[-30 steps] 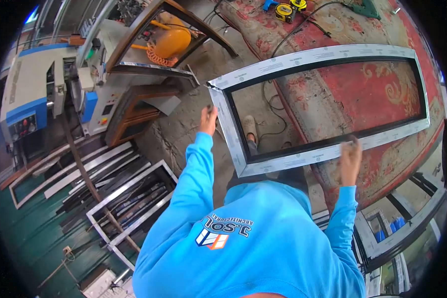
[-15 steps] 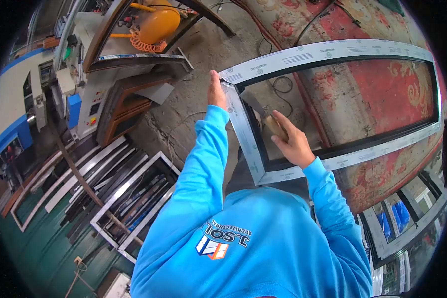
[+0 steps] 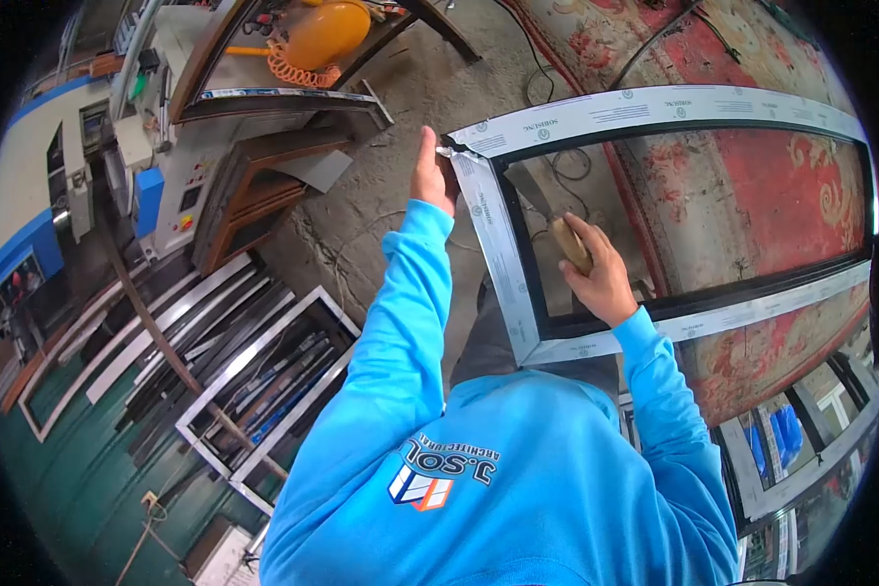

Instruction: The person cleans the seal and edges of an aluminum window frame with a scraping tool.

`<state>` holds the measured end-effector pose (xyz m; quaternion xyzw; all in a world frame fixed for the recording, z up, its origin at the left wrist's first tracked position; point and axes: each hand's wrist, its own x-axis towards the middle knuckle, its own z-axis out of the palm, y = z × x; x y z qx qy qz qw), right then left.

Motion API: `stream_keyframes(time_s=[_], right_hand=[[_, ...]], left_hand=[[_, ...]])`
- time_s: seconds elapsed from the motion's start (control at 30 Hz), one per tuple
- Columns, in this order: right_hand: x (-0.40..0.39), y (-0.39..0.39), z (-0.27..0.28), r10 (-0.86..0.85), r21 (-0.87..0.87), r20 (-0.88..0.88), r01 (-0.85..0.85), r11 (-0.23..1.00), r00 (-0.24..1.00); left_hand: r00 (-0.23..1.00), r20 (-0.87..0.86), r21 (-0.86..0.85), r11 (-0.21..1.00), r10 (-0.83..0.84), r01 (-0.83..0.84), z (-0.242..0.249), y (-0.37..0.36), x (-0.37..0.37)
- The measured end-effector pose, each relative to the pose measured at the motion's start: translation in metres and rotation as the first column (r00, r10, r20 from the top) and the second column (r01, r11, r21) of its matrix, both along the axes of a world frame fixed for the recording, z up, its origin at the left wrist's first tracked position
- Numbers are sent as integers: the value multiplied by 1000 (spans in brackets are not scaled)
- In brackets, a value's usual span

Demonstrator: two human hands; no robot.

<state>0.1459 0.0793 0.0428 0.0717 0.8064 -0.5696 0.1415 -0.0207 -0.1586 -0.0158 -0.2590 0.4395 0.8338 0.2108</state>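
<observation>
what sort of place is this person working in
Likely a workshop for window or door frames: in view are a large printed frame, a group of long strips and a bulky blue-trimmed machine.

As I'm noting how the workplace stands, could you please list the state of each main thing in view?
Frame: film-covered, partly overhanging the carpet
Tool: held by its wooden handle, blade bare
Right hand: closed around the handle
Left hand: at the frame's corner, fingers partly hidden
Sleeves: down to the wrists
Carpet: stained
Orange hose: coiled
Metal strips: lying loose
</observation>
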Motion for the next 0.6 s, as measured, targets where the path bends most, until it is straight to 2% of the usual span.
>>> stream_keyframes(time_s=[0.07,0.13,0.2,0.23,0.3,0.37,0.47,0.5,0.53,0.6], right_hand=[[4,0,-5,-5,-29,-19,5,1000,1000],[8,2,-7,-19,-58,-37,17,998,999],[9,2,-1,32,-414,349,123,902,937],[10,0,-3,25,-416,351,132,900,936],[9,-8,-10,66,-386,156,-1,923,986],[7,-18,-19,16,-423,130,41,905,991],[3,-22,-27,-49,-493,112,99,864,992],[1,-21,-28,-63,-521,124,118,845,990],[-1,-20,-29,-69,-528,126,126,840,990],[-5,-15,-30,-53,-522,96,95,847,994]], left_hand=[[998,50,-7,999,-39,39,-6,-11,0],[992,53,-169,978,-116,124,-9,-15,-1],[990,48,-190,972,-132,139,-2,-12,0],[993,35,-173,978,-116,120,-4,-10,1],[994,30,-159,981,-106,110,-4,0,7],[999,32,-169,985,-14,19,1,13,19],[998,27,-192,980,-56,61,18,28,35],[998,-40,-239,970,-57,46,5,23,37],[997,-37,-248,967,-65,54,-7,16,42],[930,-237,-458,877,-281,148,3,21,46]])
